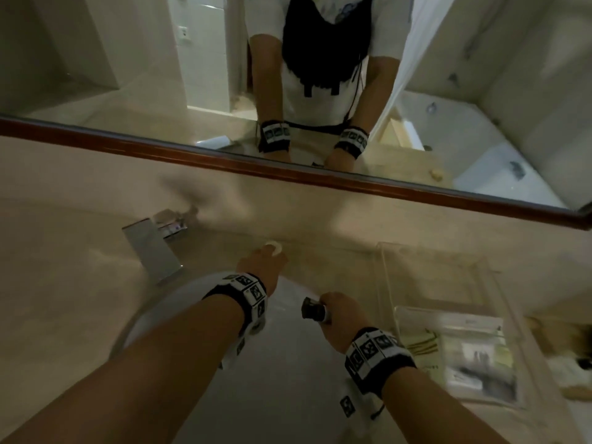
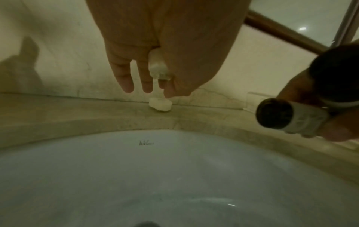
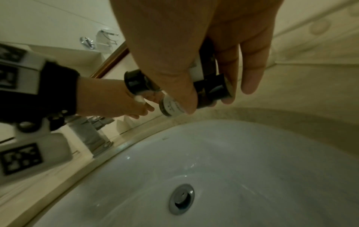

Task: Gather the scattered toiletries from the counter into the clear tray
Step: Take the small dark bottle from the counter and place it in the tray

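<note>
On the narrow ledge behind the basin lies a round white soap (image 1: 274, 248) (image 2: 160, 104). My left hand (image 1: 261, 261) (image 2: 145, 87) hovers right over it, fingers stretched toward it, while a small white item (image 2: 158, 67) stays pinched between thumb and fingers. Over the basin's right rim my right hand (image 1: 333, 312) (image 3: 207, 98) grips small bottles with dark caps (image 1: 312, 309) (image 3: 211, 90) (image 2: 287, 116). The clear tray (image 1: 432, 277) sits on the counter to the right of that hand, with flat packets (image 1: 464, 357) lying in its near end.
The white sink basin (image 1: 288, 379) lies under both forearms, with its drain (image 3: 181, 199). A chrome faucet (image 1: 153, 248) stands at the back left. The wood-framed mirror (image 1: 288, 169) runs along the wall just behind the ledge.
</note>
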`<state>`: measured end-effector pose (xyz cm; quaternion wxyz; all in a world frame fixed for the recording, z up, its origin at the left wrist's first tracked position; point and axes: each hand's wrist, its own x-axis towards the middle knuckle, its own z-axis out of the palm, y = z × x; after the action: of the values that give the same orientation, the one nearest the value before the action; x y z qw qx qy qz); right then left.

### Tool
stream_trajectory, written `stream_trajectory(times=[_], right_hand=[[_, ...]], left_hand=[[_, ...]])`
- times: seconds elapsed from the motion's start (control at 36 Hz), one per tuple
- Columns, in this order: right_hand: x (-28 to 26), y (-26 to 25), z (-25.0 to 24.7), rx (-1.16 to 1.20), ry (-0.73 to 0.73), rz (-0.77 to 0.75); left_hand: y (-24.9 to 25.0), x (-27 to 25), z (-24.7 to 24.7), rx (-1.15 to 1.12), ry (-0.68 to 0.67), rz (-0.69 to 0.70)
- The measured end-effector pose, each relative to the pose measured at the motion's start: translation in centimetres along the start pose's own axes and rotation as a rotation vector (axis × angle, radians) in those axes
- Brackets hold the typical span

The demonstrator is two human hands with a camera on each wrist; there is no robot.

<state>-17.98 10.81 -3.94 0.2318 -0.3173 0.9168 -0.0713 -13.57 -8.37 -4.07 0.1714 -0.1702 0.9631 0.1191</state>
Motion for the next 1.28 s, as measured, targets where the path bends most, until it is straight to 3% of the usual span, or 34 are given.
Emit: stream_trajectory(times=[0.14, 0.31, 0.61, 0.94, 1.28], right_hand=[[0.9, 0.4, 0.5, 0.002, -0.014, -0.011], [1.9, 0.6, 1.1, 0.033, -0.042, 0.007], [0.2, 1.5, 0.3, 0.042, -0.011, 0.008], [-7.4, 7.8, -2.5, 0.047, 0.082, 0.045], [-19.5, 22.7, -3.2, 0.029, 0.113, 0.171]], left_hand=[[0.0, 3.0, 0.4, 0.076, 0.061, 0.015], [-0.2, 4.4, 1.4, 0.105, 0.008, 0.004], [2.6, 0.3, 1.7, -0.015, -0.004, 0.015], [14.0, -5.7, 2.0, -0.087, 0.005, 0.215], [31.6, -12.1, 5.1, -0.105, -0.012, 0.275]])
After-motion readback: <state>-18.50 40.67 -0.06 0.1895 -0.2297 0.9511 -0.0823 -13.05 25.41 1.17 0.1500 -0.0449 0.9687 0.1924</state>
